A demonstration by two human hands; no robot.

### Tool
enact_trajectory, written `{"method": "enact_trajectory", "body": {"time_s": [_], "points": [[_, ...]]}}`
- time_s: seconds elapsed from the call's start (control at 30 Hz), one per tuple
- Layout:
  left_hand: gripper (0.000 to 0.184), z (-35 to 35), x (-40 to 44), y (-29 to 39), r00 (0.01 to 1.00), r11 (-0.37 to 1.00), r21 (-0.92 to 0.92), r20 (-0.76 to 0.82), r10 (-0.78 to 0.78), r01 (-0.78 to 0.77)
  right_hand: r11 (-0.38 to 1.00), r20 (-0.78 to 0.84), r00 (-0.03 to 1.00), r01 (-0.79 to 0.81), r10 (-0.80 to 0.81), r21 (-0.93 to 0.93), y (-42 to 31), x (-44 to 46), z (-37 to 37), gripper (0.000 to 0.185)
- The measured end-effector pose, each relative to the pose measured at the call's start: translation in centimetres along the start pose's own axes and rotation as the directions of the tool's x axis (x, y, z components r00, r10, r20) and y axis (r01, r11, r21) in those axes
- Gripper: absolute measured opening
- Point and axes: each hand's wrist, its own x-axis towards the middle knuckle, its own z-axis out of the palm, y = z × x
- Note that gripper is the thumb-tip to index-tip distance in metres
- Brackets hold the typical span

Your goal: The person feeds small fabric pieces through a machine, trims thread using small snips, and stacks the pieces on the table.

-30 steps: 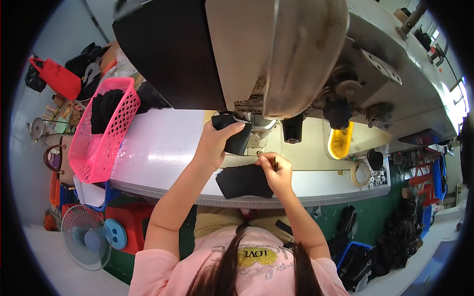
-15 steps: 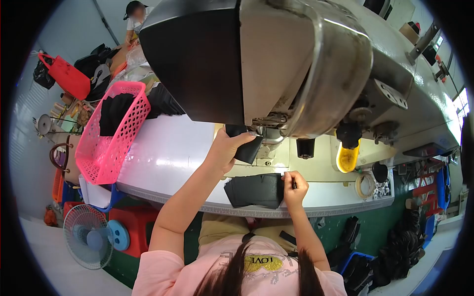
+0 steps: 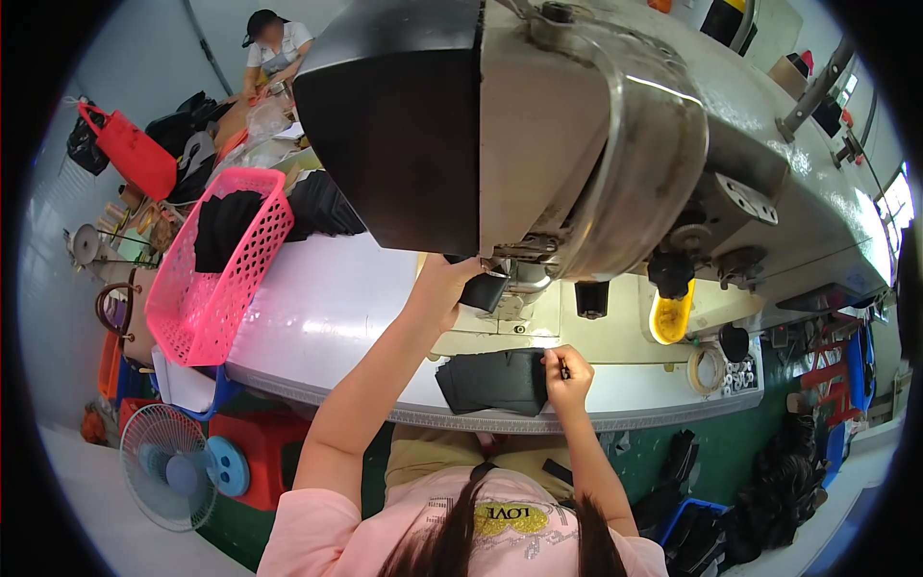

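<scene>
My left hand (image 3: 444, 287) grips a small black piece (image 3: 484, 290) under the head of the sewing machine (image 3: 548, 144), thumb on top. The piece's far edge is hidden by the machine. My right hand (image 3: 567, 373) is closed around a small dark tool (image 3: 564, 366), held at the right end of a stack of flat black pieces (image 3: 492, 381). That stack lies near the table's front edge, below the machine bed.
A pink basket (image 3: 219, 279) with black pieces stands on the left, beside more black pieces (image 3: 322, 204). A yellow tray (image 3: 671, 313) and a tape roll (image 3: 707, 369) are on the right. A fan (image 3: 181, 471) stands lower left. Another person (image 3: 276, 48) works at the back left.
My right hand has moved from near the needle area down and right to the end of the stack. The piece in my left hand has shifted further under the machine head. The view has tilted.
</scene>
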Motion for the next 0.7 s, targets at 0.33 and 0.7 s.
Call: {"method": "enact_trajectory", "body": {"time_s": [0.33, 0.7], "points": [[0.044, -0.9, -0.4, 0.3, 0.972, 0.958, -0.164, -0.035, 0.234, -0.237, 0.997, 0.021, 0.999, 0.026, -0.025, -0.069, -0.1, 0.0, -0.1, 0.012], [0.015, -3.7, -0.4, 0.5, 0.748, 0.563, 0.637, 0.033, 0.663, -0.527, 0.999, 0.043, 0.999, -0.003, 0.005, -0.052, -0.3, -0.1, 0.2, 0.015]]}}
